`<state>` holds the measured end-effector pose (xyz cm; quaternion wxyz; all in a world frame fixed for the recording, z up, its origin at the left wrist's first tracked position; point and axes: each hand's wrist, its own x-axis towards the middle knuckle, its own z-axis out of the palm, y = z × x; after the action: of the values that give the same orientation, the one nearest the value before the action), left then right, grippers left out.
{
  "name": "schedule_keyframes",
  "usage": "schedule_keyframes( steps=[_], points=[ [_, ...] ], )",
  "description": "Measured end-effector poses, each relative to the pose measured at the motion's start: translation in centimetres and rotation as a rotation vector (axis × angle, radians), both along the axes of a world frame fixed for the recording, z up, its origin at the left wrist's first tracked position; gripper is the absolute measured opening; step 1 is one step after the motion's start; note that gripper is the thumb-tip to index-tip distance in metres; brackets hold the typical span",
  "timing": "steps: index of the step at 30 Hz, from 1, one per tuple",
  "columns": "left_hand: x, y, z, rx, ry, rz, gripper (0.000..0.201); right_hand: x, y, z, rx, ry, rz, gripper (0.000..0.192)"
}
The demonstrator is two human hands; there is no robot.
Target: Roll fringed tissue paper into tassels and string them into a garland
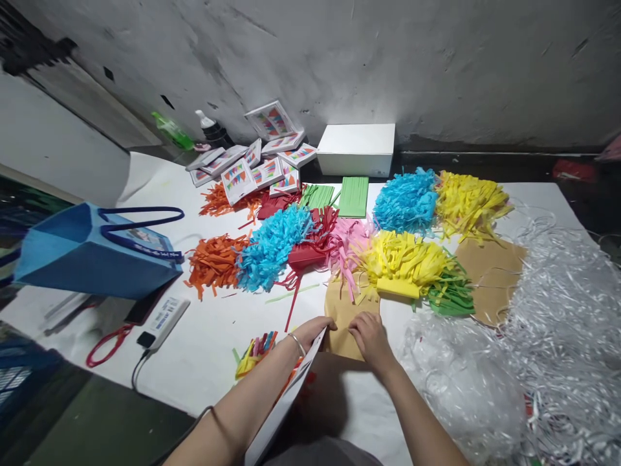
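Note:
A brown paper sheet (347,312) lies at the table's front, between my hands. My left hand (314,332), with a bracelet on the wrist, has its fingers curled in at the sheet's left edge. A flat white card-like piece (286,408) stands on edge along that forearm, its top end at the left hand, which closes around it. My right hand (369,336) is closed, its bent fingertips pinching at the sheet's surface. Beyond the sheet are a pink paper fringe (347,243), a yellow fringe (405,259) and a green fringe (451,292).
Orange (213,265) and blue (274,249) fringes lie to the left. Printed boxes (239,181) are heaped behind, beside a white box (356,149). A blue bag (97,252) and a power strip (165,321) occupy the left; clear plastic wrapping (460,369) covers the right.

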<state>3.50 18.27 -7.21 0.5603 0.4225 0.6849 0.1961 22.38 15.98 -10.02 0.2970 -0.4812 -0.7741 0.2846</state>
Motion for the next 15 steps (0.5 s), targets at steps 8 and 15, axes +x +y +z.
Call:
schedule_keyframes(
  steps=[8, 15],
  points=[
    [0.2, 0.1, 1.2, -0.258, -0.089, -0.038, 0.022, 1.0, -1.8, 2.0, -0.184, 0.389, -0.273, 0.013],
    [-1.5, 0.2, 6.0, 0.142, 0.150, 0.081, 0.047, 1.0, -4.5, 10.8, -0.369, 0.894, -0.285, 0.015]
  ],
)
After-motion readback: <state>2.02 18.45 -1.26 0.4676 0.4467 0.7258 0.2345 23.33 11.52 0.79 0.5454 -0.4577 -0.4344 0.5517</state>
